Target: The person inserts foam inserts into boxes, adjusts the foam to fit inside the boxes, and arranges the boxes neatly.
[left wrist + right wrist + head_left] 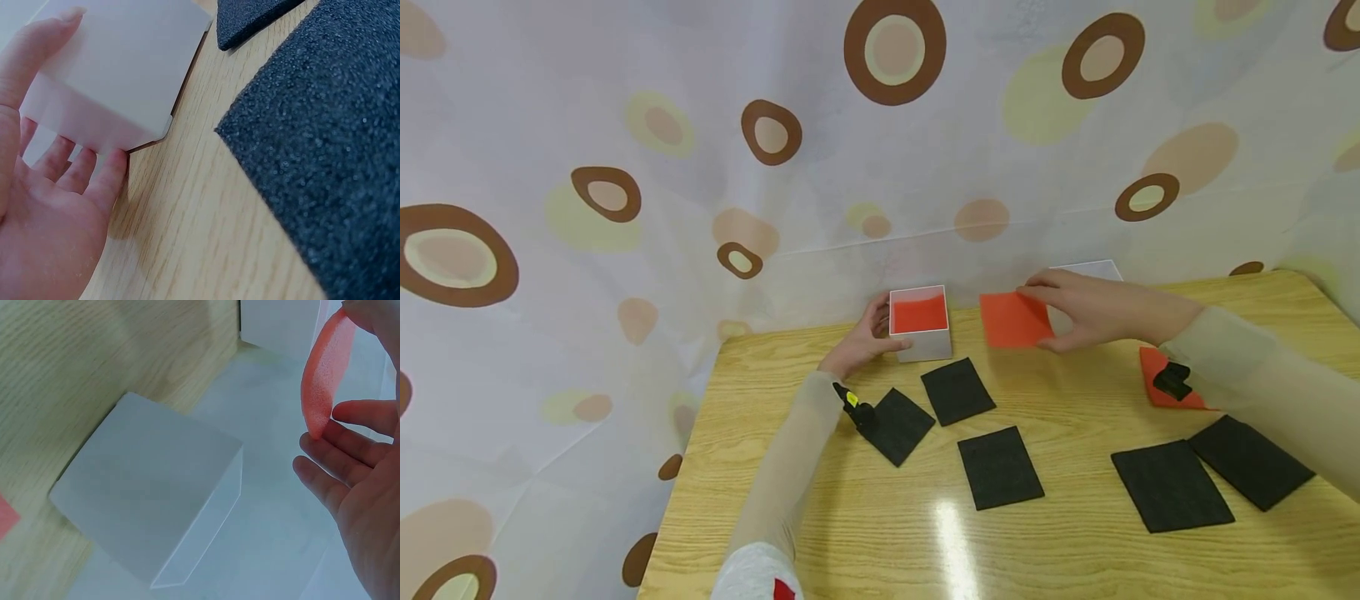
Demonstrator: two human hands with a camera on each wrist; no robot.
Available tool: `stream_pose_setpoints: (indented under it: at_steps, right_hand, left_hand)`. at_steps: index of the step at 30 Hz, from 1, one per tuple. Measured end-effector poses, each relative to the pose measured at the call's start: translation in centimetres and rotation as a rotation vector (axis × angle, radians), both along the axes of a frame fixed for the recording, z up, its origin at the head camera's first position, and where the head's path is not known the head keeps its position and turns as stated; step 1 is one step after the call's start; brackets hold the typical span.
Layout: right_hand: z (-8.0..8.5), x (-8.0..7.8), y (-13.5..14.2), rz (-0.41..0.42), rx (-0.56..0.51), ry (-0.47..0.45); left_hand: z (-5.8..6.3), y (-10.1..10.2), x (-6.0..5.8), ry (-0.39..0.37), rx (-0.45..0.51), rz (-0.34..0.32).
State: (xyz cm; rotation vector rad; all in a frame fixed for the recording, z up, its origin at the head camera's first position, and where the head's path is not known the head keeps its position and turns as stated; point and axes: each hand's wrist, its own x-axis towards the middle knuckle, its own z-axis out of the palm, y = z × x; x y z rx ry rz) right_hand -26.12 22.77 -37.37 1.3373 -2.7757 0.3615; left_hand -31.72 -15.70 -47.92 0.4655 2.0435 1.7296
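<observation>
My left hand (pixel 859 342) grips an open-topped white box (pixel 927 345) at its left side, thumb across the front face and fingers around the far side. Red foam (pixel 920 315) shows inside this box. In the left wrist view the thumb lies on one wall of the box (pixel 131 56) and the fingertips touch the adjoining wall. To the right, above the table, my right hand (pixel 1093 310) pinches a red foam square (pixel 1011 321) by its edges. The right wrist view shows this foam square (pixel 322 381) bent between thumb and fingers.
A second white box (pixel 150 481) stands behind my right hand. Several black foam squares (pixel 958 390) lie about the wooden table (pixel 880 533). Another red square (pixel 1157 375) lies partly under the right forearm. A patterned curtain (pixel 820 192) hangs along the table's back edge.
</observation>
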Motion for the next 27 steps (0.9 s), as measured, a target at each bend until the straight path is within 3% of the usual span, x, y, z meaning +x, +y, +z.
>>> stream_pose_setpoints:
  at_steps: [10,27]
  right_hand:
    - [0.4,-1.7,-2.3,0.026,-0.02,-0.011]
    - [0.2,-4.0,-6.0,-0.008,-0.015,-0.093]
  left_hand:
    - [-0.2,-0.2,-0.1,-0.006,-0.008,0.002]
    - [-0.4,-0.3,-0.4,-0.022,-0.004,-0.003]
